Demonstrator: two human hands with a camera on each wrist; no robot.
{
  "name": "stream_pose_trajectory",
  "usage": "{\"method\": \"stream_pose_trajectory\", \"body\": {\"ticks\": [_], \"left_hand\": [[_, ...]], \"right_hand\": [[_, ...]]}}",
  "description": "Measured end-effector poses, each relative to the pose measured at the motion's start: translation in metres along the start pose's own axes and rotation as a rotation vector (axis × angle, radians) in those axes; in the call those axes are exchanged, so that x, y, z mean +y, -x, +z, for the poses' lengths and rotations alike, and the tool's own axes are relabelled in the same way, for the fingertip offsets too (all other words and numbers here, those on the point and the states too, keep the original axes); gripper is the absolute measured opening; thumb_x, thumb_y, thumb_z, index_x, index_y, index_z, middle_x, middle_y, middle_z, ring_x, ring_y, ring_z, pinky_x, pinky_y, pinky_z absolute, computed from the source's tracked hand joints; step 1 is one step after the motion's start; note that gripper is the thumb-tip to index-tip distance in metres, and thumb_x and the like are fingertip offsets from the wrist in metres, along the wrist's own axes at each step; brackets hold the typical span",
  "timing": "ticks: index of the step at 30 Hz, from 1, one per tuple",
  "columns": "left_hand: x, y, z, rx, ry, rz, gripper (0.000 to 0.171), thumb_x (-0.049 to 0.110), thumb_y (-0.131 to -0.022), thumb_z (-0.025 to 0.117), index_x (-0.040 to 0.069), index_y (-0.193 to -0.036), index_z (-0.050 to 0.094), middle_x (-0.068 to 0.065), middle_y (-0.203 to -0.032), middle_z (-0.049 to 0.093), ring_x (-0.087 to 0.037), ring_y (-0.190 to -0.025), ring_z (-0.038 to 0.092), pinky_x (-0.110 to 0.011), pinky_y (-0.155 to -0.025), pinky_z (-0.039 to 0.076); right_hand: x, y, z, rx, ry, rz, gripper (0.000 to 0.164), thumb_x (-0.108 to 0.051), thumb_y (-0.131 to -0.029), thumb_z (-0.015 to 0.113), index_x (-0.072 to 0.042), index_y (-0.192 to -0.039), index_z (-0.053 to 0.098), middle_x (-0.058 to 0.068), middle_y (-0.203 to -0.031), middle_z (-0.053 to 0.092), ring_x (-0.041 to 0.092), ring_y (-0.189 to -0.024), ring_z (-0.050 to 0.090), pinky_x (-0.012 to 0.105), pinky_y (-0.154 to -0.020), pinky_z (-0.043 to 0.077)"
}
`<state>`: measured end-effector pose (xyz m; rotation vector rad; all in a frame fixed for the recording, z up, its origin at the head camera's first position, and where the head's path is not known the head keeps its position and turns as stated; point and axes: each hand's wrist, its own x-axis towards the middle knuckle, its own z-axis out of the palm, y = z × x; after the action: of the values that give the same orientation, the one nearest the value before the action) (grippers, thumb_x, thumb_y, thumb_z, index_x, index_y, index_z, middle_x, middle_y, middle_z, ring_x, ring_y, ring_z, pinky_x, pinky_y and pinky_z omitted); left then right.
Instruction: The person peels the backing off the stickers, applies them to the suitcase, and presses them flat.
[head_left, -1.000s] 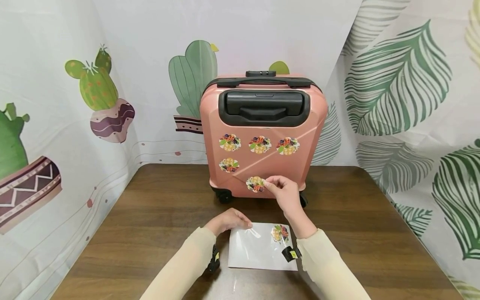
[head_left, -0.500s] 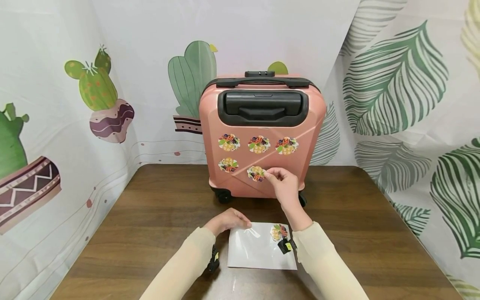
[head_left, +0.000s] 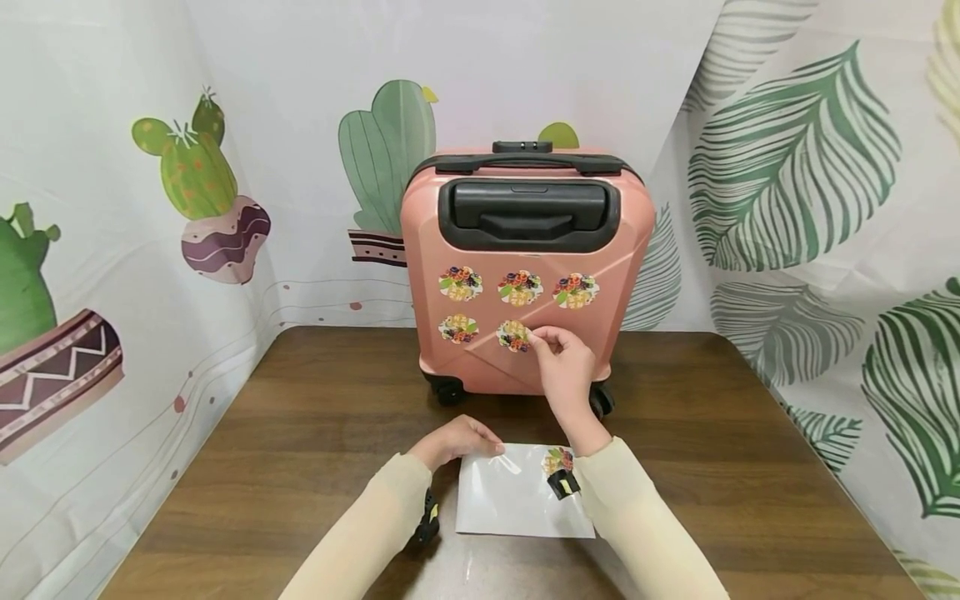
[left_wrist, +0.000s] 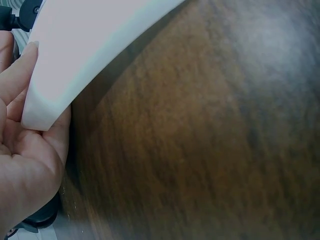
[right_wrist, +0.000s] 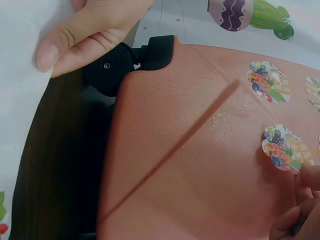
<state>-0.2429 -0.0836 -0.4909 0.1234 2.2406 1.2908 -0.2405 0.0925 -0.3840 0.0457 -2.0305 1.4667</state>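
My right hand [head_left: 567,367] pinches the edge of a round fruit-print sticker [head_left: 512,336] between thumb and fingers. It holds the sticker against or just before the pink suitcase [head_left: 442,360], beside a fruit sticker [head_left: 458,329] on the lower left. In the right wrist view, the held sticker [right_wrist: 284,150] casts a shadow on the suitcase; contact cannot be told. With its thumb on top, my left hand [head_left: 459,440] grips the upper left corner of a white sticker sheet [head_left: 510,500]. One fruit sticker [head_left: 557,460] shows on that sheet, partly covered by the right wrist's camera.
Three fruit stickers form a row above, the middle one [head_left: 520,288] over the held sticker. The suitcase stands upright on black wheels [head_left: 448,390] at the back of the brown wooden table [head_left: 322,433]. A printed cloth [head_left: 300,50] hangs behind.
My right hand has raised the sticker up the suitcase front, from near its bottom edge to level with the lower left sticker. The left hand stays on the sheet.
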Motion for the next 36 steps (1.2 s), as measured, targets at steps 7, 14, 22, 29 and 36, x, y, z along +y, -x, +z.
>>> {"method": "stream_pose_trajectory", "body": {"ticks": [7,14,22,29,36], "left_hand": [[0.0,0.0,0.001,0.001,0.003,-0.012,0.02,0.015,-0.089,0.078,0.001,-0.105,0.08,-0.01,-0.114,0.077,-0.014,-0.099,0.064,-0.039,-0.098,0.054],[0.0,-0.002,0.001,-0.005,0.004,-0.012,0.02,0.015,-0.09,0.078,0.001,-0.105,0.08,-0.01,-0.115,0.076,-0.013,-0.099,0.064,-0.039,-0.099,0.054],[0.0,-0.002,0.0,-0.007,0.001,0.001,0.02,0.015,-0.09,0.078,0.001,-0.105,0.08,-0.01,-0.113,0.077,-0.013,-0.098,0.064,-0.038,-0.098,0.054],[-0.001,-0.002,0.0,-0.005,0.001,0.0,0.021,0.014,-0.09,0.078,0.001,-0.105,0.08,-0.01,-0.113,0.076,-0.014,-0.1,0.064,-0.04,-0.1,0.054],[0.0,-0.002,0.0,0.002,-0.001,-0.008,0.021,0.016,-0.09,0.078,0.002,-0.105,0.08,-0.009,-0.114,0.076,-0.015,-0.101,0.064,-0.04,-0.101,0.053]], "right_hand": [[0.003,0.0,0.006,0.054,0.081,-0.08,0.014,-0.015,-0.092,0.077,-0.002,-0.09,0.077,0.016,-0.086,0.075,0.028,-0.078,0.067,0.03,-0.072,0.049],[0.004,0.002,0.01,0.084,0.13,-0.12,0.015,-0.016,-0.093,0.076,-0.002,-0.089,0.077,0.015,-0.084,0.075,0.03,-0.079,0.067,0.036,-0.072,0.051],[0.002,0.003,0.012,0.108,0.119,-0.114,0.015,-0.015,-0.093,0.076,-0.001,-0.088,0.077,0.015,-0.084,0.075,0.029,-0.078,0.068,0.034,-0.072,0.052],[0.004,0.002,0.014,0.126,0.113,-0.118,0.014,-0.014,-0.092,0.076,-0.001,-0.089,0.077,0.015,-0.084,0.075,0.029,-0.078,0.068,0.032,-0.071,0.051],[0.007,0.002,0.018,0.172,0.124,-0.136,0.013,-0.014,-0.092,0.076,-0.002,-0.087,0.078,0.013,-0.083,0.076,0.028,-0.076,0.068,0.033,-0.069,0.05]]}}
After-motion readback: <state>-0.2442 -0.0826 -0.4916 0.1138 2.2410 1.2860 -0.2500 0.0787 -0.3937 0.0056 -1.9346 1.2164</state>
